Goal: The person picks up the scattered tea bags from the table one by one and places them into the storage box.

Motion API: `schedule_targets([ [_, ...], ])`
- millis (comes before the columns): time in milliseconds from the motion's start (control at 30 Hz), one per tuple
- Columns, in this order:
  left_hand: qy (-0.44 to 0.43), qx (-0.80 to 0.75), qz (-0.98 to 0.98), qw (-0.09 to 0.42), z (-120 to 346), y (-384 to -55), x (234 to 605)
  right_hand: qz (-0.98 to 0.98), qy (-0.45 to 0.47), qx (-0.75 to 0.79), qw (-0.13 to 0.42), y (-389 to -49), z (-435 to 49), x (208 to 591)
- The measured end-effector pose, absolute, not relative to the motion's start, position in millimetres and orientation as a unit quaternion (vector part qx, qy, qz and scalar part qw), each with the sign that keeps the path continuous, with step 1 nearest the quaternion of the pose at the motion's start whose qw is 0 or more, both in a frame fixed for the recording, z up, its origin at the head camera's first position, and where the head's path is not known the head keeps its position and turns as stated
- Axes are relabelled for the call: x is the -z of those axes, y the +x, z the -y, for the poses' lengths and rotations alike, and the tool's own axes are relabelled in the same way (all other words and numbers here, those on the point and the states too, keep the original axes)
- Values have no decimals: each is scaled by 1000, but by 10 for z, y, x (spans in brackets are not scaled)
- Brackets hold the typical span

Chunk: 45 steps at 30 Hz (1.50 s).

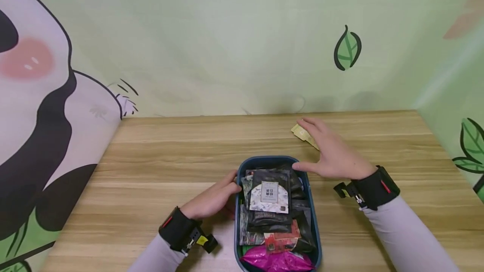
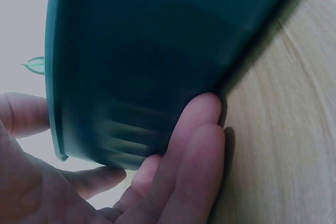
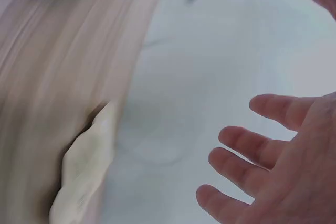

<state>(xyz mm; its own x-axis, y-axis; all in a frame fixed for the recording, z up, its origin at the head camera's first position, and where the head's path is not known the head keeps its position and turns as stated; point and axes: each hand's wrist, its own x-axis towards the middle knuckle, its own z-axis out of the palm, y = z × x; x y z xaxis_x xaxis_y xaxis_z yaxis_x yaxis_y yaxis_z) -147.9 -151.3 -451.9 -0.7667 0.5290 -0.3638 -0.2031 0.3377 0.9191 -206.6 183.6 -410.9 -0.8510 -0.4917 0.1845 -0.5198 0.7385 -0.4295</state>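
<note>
A dark blue plastic basket [image 1: 315, 221], filled with small packets, stands before me. My left hand [image 1: 211, 196] holds its left side, thumb at the rim and fingers against the outer wall; in the left wrist view the fingertips [image 2: 202, 111] lie low on that wall [image 2: 142, 56], close to the tabletop. My right hand [image 1: 336, 154] is spread in the air past the basket's far right corner, holding nothing. Partly hidden behind its fingers, a crumpled pale-yellow packet [image 1: 301, 132] lies on the table. The right wrist view shows this packet [image 3: 86, 169] beside the outstretched fingers.
Inside the basket are a black packet with a white label [image 1: 269, 198], a black-and-red packet [image 1: 281, 240] and a shiny pink packet [image 1: 277, 259]. The wood-grain table [image 1: 159, 154] reaches back to a green wall sheet [image 1: 227, 53] printed with cartoon figures and leaves.
</note>
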Motion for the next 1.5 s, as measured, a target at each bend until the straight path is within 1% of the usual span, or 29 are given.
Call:
schedule_targets([
  [133,115,-566,-750,321,1517,-1492,4515,944,239,-226,32,-2224,-1969,4244],
  [267,119,-566,-750,322,1519,-1509,4521,953,222,-203,30,-2309,-2053,4357],
  [500,121,-569,-744,329,1515,-1502,4548,960,199,-195,9,-2370,-2144,4438],
  [733,118,-569,-745,328,1512,-1492,4549,970,175,-167,-13,-2592,-2164,4561],
  [1033,117,-570,-745,326,1506,-1491,4540,982,132,-123,-48,-2817,-2158,4554],
  [1200,114,-570,-745,326,1503,-1481,4518,986,119,-97,-58,-2874,-2162,4513],
  [1500,114,-565,-751,323,1509,-1484,4537,987,124,-78,-71,-2932,-2120,4470],
])
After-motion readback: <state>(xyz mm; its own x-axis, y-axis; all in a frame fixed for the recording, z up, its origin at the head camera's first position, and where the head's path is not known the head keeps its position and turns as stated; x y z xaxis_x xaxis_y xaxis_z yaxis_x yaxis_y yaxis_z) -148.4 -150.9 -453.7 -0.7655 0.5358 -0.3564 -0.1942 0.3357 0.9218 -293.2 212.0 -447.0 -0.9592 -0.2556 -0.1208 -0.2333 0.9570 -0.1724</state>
